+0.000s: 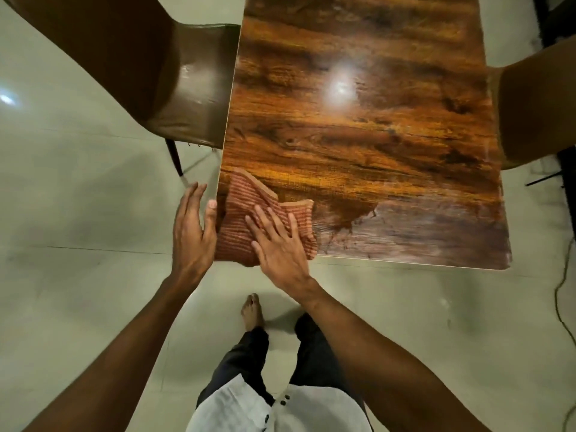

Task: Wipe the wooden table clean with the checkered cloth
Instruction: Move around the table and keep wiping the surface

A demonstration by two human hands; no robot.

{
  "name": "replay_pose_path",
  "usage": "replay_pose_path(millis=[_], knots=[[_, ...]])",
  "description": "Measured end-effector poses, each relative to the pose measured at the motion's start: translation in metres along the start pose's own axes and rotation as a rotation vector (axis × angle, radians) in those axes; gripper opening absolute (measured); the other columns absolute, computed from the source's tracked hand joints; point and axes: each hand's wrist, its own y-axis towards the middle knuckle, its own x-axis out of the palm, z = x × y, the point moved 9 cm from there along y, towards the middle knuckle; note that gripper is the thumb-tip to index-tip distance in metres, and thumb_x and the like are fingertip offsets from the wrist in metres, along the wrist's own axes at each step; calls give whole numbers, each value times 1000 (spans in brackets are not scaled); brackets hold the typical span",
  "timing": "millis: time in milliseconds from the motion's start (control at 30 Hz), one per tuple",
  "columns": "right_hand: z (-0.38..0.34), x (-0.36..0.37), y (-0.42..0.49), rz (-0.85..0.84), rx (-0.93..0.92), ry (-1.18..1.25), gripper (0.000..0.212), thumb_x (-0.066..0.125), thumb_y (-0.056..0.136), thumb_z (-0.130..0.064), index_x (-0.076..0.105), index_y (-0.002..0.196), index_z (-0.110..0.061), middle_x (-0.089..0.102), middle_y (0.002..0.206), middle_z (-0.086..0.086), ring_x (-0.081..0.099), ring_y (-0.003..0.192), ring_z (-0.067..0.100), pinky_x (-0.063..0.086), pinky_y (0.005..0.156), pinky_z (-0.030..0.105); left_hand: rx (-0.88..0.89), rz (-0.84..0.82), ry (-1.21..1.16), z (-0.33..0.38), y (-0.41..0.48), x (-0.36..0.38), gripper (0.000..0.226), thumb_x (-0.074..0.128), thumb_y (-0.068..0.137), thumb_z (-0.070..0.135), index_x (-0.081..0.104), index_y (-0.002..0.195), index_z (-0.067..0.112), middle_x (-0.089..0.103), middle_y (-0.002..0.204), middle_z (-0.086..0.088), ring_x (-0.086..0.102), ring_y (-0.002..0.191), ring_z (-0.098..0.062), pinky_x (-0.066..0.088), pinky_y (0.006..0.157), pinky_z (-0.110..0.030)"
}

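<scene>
Checkered cloth (246, 222), one piece in rust-red with pale stripes, lies crumpled at the near left corner of the one wooden table (358, 126), part of it hanging over the near edge. Your right hand (280, 247) lies flat on top of it, palm down, fingers (265, 219) spread and pointing toward the far left, pressing the fabric onto the tabletop. Your left hand (193, 232) stands just off the left edge of the tabletop, fingers straight and held close together, the thumb (211, 213) touching the cloth's left side; it grips nothing.

The tabletop is glossy, with dark wood grain and one bright lamp reflection (341, 87) near its middle. A duller, smeared band runs along the near edge to the right of the cloth.

Two chairs show: one brown chair (174, 79) tucked against the left edge, and the back of a tan chair (536, 107) at the right edge. One bare foot (252, 311) stands on the pale floor (78, 198) below the near edge, with dark trousers (246, 360) and a white shirt (280, 410) bearing three dark buttons. One cable (561, 307) trails on the floor at right. No brand, label or writing can be read anywhere.
</scene>
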Motion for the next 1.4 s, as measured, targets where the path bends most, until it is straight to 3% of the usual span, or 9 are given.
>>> replay_pose_path(millis=[200,333,400,600,767,967,1200,1300,1400], knots=[[106,-18,-44,66,361,20,64,26,110,-50,9,168,-30,1,177,2,1,163,28,2,129,60,42,-72,-42,42,-16,51,57,33,106,49,39,155,20,34,165,-2,32,152,-20,32,122,-52],[107,-11,-49,29,174,29,63,24,109,-48,11,168,-29,6,177,2,6,163,27,13,128,60,104,-116,5,83,-28,100,54,35,107,46,43,153,18,36,164,-1,32,152,-19,31,122,-51],[163,-20,-76,38,192,35,61,23,109,-49,13,167,-32,9,176,-1,11,163,23,14,128,58,125,-144,31,105,-35,130,55,35,106,48,42,153,20,35,164,0,31,152,-19,30,123,-50],[388,-50,-180,157,721,78,66,29,110,-51,2,168,-31,2,177,4,0,163,29,8,129,60,165,-234,59,177,-62,235,58,33,105,52,37,156,24,29,167,2,29,153,-20,34,120,-56],[399,-48,-184,136,421,64,64,27,109,-52,10,168,-31,6,177,1,5,163,26,11,130,57,190,-338,109,241,-88,324,61,31,104,55,37,156,25,30,167,0,29,154,-23,30,122,-55],[492,-61,-218,121,563,97,66,18,108,-53,7,168,-27,1,177,4,-2,163,27,7,132,51,254,-391,132,300,-98,381,57,32,107,50,35,157,24,26,168,2,25,155,-18,22,122,-45],[518,-76,-157,75,411,98,66,23,110,-51,5,168,-26,-4,176,4,-4,163,28,2,129,52,216,-329,119,302,-83,370,61,32,102,46,39,156,17,29,167,-2,28,154,-19,26,124,-47],[528,-88,-106,97,463,96,65,24,111,-48,3,168,-25,-6,176,8,-7,163,31,1,131,56,170,-276,121,287,-74,351,61,32,102,46,39,155,16,30,167,-2,30,153,-20,26,125,-50],[457,-83,-80,111,372,95,65,21,109,-48,7,168,-23,-1,176,11,-3,163,32,6,130,57,120,-219,79,267,-67,326,60,33,103,45,39,155,15,31,167,-2,30,153,-19,26,125,-49]])
